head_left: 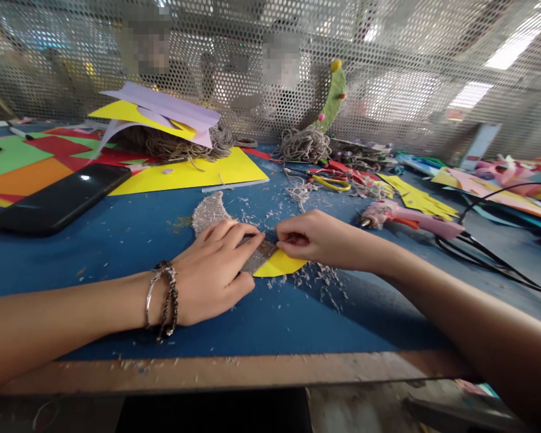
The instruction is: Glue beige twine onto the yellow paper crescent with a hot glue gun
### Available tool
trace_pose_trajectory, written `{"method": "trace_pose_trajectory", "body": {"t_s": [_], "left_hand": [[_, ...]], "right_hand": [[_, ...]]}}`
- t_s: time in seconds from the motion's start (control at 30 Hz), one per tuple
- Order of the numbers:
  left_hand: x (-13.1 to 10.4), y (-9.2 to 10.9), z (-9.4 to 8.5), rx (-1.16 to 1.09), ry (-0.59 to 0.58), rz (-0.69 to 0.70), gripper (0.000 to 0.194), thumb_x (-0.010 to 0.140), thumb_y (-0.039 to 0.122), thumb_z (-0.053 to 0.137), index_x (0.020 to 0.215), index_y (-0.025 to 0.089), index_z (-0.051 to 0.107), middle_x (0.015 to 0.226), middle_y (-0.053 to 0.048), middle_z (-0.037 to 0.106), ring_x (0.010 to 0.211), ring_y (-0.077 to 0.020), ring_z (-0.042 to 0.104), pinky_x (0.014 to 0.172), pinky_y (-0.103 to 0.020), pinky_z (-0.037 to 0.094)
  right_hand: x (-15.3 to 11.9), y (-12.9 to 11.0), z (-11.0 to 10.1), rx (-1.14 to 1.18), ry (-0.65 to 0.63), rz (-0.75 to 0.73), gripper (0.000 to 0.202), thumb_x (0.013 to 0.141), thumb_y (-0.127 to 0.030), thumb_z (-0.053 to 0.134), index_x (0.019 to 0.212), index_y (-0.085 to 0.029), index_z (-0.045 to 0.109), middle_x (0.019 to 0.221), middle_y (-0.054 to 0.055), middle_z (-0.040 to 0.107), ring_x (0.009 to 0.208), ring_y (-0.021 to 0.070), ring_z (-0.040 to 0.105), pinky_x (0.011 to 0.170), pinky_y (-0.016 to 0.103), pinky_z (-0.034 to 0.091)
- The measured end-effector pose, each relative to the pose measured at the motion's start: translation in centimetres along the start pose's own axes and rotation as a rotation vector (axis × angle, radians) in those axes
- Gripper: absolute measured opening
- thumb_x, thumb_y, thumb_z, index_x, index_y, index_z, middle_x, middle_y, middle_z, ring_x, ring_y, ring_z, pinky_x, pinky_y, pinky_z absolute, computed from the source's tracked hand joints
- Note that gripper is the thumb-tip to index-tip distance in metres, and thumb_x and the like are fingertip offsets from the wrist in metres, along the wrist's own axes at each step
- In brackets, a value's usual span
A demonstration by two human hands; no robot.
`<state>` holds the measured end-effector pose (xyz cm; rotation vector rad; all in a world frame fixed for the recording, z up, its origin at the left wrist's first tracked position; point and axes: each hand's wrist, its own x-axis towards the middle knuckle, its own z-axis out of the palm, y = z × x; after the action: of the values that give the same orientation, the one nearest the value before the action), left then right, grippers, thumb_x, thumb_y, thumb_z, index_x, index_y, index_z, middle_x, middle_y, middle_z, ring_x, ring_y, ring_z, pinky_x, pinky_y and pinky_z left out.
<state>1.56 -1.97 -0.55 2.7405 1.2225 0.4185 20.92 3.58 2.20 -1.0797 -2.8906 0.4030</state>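
A curved piece lies on the blue table (pixel 117 258), its left tip covered in grey fuzzy yarn (pixel 210 210) and its right part bare yellow (pixel 282 264). My left hand (pixel 216 264) rests flat across its middle, fingers spread and pointing right. At the edge between the grey part and the yellow, my right hand (pixel 309 240) has thumb and forefinger pinched together; what they hold, if anything, is too small to make out. Bits of grey yarn (pixel 329 285) are scattered around the piece.
A black phone (pixel 58 198) and coloured paper (pixel 198 171) lie at the left. Behind are yarn bundles (pixel 304 144), yellow-handled scissors (pixel 331 183) and a green curved piece (pixel 333 99) against a perforated metal screen (pixel 234 66). At the right lies a pink glue gun (pixel 415 219) with black cable.
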Motion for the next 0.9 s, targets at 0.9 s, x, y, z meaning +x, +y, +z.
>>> {"method": "trace_pose_trajectory", "body": {"t_s": [0.9], "left_hand": [[0.71,0.22,-0.12,-0.004,0.042,-0.047,0.046,0.069,0.023,0.044,0.113,0.011,0.051,0.110,-0.008,0.050,0.104,-0.0245,0.038,0.093,-0.039,0.036]], "right_hand": [[-0.17,0.10,-0.18,0.019,0.007,-0.016,0.022,0.076,-0.021,0.043,0.056,-0.017,0.035,0.051,-0.006,0.029,0.050,0.0049,0.025,0.049,0.020,0.021]]}}
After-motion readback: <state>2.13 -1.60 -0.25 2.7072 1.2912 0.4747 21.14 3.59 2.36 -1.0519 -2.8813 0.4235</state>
